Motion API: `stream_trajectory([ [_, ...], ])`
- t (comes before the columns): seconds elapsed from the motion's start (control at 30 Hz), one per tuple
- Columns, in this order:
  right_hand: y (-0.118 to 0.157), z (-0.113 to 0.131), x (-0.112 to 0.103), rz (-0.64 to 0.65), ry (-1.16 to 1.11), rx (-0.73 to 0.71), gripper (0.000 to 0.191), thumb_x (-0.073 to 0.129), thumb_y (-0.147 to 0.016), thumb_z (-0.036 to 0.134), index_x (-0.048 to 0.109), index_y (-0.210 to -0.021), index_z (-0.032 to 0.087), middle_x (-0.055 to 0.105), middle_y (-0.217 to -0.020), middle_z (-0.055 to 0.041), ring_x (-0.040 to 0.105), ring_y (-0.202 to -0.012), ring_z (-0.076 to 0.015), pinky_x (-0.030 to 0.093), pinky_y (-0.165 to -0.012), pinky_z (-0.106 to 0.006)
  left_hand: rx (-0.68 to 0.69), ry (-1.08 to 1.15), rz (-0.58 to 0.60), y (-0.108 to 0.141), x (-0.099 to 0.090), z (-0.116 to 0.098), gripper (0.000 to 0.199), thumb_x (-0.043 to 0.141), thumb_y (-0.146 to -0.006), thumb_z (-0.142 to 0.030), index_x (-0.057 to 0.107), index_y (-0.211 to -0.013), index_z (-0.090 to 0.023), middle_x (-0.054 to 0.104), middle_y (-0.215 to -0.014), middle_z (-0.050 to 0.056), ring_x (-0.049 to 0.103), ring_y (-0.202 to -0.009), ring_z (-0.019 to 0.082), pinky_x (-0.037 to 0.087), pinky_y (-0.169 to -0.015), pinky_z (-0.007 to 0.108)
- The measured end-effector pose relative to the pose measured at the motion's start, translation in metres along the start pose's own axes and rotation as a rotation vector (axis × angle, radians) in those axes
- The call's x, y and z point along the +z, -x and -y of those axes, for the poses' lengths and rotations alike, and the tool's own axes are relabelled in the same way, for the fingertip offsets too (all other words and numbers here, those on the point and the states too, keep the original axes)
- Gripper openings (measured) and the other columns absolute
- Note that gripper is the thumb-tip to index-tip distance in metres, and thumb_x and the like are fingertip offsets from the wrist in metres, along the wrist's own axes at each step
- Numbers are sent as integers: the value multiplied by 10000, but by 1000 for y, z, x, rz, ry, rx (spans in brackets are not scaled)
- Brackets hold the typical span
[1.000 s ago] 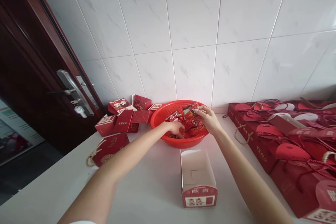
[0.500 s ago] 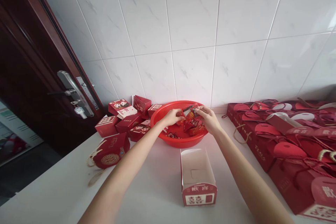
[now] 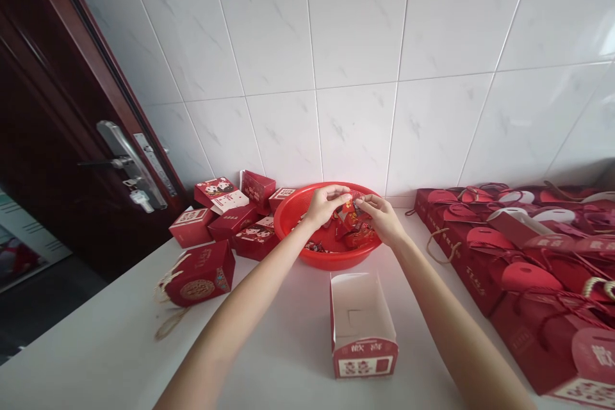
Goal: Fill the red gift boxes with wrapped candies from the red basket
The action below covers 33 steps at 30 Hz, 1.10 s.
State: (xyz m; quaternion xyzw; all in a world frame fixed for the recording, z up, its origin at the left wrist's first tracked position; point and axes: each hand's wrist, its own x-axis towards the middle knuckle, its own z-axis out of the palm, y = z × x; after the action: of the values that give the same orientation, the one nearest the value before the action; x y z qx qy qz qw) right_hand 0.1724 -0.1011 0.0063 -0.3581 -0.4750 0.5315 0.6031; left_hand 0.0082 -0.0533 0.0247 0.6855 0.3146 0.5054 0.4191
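Remote post, head camera: I am seeing the left hand (image 3: 327, 206) pinching a small red packet (image 3: 347, 206), fingertips together, above the red basket (image 3: 339, 261). The right hand (image 3: 383, 218) is clamping a dark wrapper (image 3: 357, 204) just beside it; whether both are gripping one piece, I cannot tell. More wrapped pieces (image 3: 361, 238) are lying in the basket. An open carton (image 3: 365, 351) is standing on the white table (image 3: 283, 339) between the forearms. Red boxes (image 3: 233, 223) are clustering to the left; corded boxes (image 3: 473, 272) are lining the right.
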Motion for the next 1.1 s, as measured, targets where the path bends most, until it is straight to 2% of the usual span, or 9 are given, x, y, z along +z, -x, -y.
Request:
stream_trajectory([
  [0.2,2,0,0,53,34,-8,468,901,-552,493,612,-761,190,613,-656,33,563,-575,-119,449,-572,-265,94,-124,49,3,7,-5,402,786,-698,-499,746,-881,-144,761,-959,109,689,-922,244,523,-881,369],
  [0.33,2,-2,0,57,70,-42,446,899,-558,471,613,-744,184,595,-637,44,545,-574,-112,440,-579,-261,78,-110,76,3,6,-4,395,779,-705,-495,740,-869,-137,758,-932,104,688,-931,252,523,-885,371],
  [0.47,2,-3,0,52,46,-79,434,895,-570,462,598,-743,197,630,-683,29,600,-640,-144,484,-633,-277,37,-59,-32,7,2,-8,425,712,-749,-536,721,-908,-142,751,-984,101,670,-982,251,511,-896,357],
  [0.57,2,-2,1,38,-24,-63,442,904,-557,456,598,-758,207,662,-732,12,641,-689,-173,522,-673,-302,20,-77,-76,27,-6,-25,408,682,-770,-535,719,-908,-153,739,-947,80,660,-913,224,515,-850,336],
  [0.7,4,9,4,28,-95,-31,442,918,-524,436,619,-759,211,684,-778,-2,661,-739,-186,544,-716,-315,-6,-272,197,79,-19,-61,302,656,-830,-468,749,-871,-184,712,-923,68,640,-893,206,510,-829,307],
  [0.8,15,31,10,102,-78,-64,392,905,-562,409,624,-758,216,686,-798,6,657,-750,-173,541,-737,-305,-96,-481,398,119,-27,-82,273,632,-876,-464,777,-976,-255,685,-977,57,633,-913,197,512,-817,293],
  [0.9,39,63,15,288,104,-170,310,850,-675,396,626,-790,215,672,-805,8,629,-737,-163,518,-711,-299,-166,-556,433,143,-30,-90,298,613,-888,-503,769,-1031,-293,643,-1087,60,638,-940,193,525,-800,282],
  [0.97,60,85,19,428,360,-235,268,819,-725,383,645,-816,202,660,-790,-2,594,-714,-158,487,-665,-284,-208,-557,423,149,-29,-91,302,616,-879,-523,756,-965,-270,632,-1098,56,649,-934,189,532,-808,279],
  [1.1,94,108,25,626,833,-306,131,747,-789,305,672,-828,205,609,-719,15,480,-598,-115,369,-543,-252,-245,-542,474,149,-22,-89,245,638,-861,-447,667,-786,-215,647,-875,12,652,-786,167,534,-747,260],
])
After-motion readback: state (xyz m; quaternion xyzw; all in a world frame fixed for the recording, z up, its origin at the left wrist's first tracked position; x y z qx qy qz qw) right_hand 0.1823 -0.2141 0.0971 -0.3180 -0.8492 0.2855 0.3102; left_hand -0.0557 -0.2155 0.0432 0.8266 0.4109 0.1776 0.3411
